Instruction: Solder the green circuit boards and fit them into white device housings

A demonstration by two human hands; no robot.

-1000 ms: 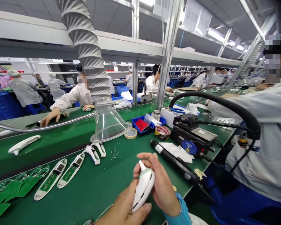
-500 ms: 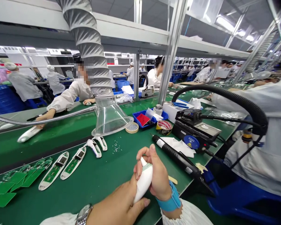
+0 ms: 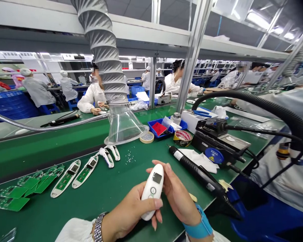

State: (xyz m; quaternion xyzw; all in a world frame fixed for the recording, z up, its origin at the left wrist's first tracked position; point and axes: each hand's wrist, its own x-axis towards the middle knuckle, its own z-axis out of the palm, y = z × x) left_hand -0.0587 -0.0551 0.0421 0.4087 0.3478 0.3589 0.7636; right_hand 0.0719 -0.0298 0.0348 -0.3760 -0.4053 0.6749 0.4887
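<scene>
My left hand (image 3: 135, 205) holds a white handheld thermometer (image 3: 149, 201) upright, its thumb pressed across the lower front and its fingertips showing past the right edge. A small dark screen and a round button face me. My right hand (image 3: 178, 196), wearing a blue wrist strap (image 3: 198, 225), cups the thermometer's upper end, thumb along the right side and fingers partly hidden behind. On the bench to the left lie two open white housings (image 3: 65, 178) with green boards inside, several loose green circuit boards (image 3: 27, 188), and two small white plastic parts (image 3: 107, 158).
A clear suction hood (image 3: 125, 126) hangs above the green bench (image 3: 96, 208). Tiny white pieces (image 3: 130, 157) are scattered below it. A round tub (image 3: 146, 137), blue tray (image 3: 160, 129), tape roll (image 3: 182, 137) and black electric screwdriver (image 3: 192, 168) stand farther right. Co-workers sit around.
The thermometer has turned so its screen and button face me; its pointed tip is no longer visible. My view has shifted left. The co-worker opposite has drawn an arm back from a white part.
</scene>
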